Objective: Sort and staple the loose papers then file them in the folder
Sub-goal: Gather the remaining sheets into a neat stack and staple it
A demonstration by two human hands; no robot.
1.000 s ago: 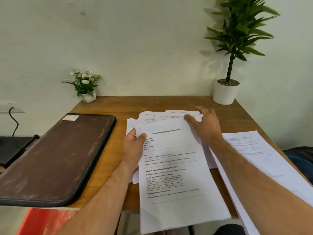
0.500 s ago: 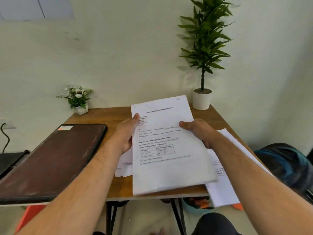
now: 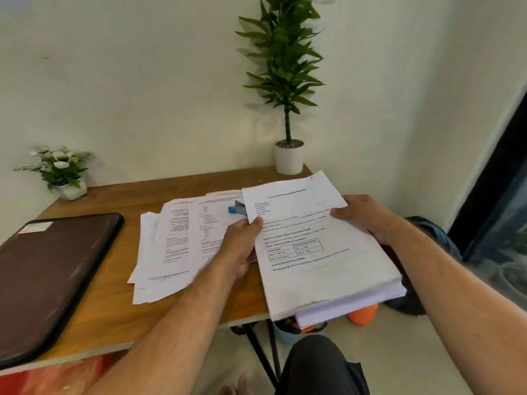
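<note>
A printed sheet with a small table (image 3: 316,246) lies on top of a paper stack (image 3: 356,302) at the desk's right edge. My left hand (image 3: 242,246) pinches the sheet's left edge and my right hand (image 3: 362,216) grips its right edge. Loose printed papers (image 3: 176,243) are spread over the middle of the wooden desk (image 3: 114,303). A blue stapler (image 3: 237,208) lies on them, partly hidden behind the held sheet. The dark brown folder (image 3: 48,280) lies closed on the desk's left side.
A tall potted plant (image 3: 288,155) stands at the back right corner and a small flower pot (image 3: 61,175) at the back left. Beyond the desk's right edge lie a dark bag (image 3: 433,232) and an orange object (image 3: 363,313) on the floor.
Both hands have carried the printed sheet to the right and set it down over the right-hand stack. The stapler and loose papers in the middle are now uncovered.
</note>
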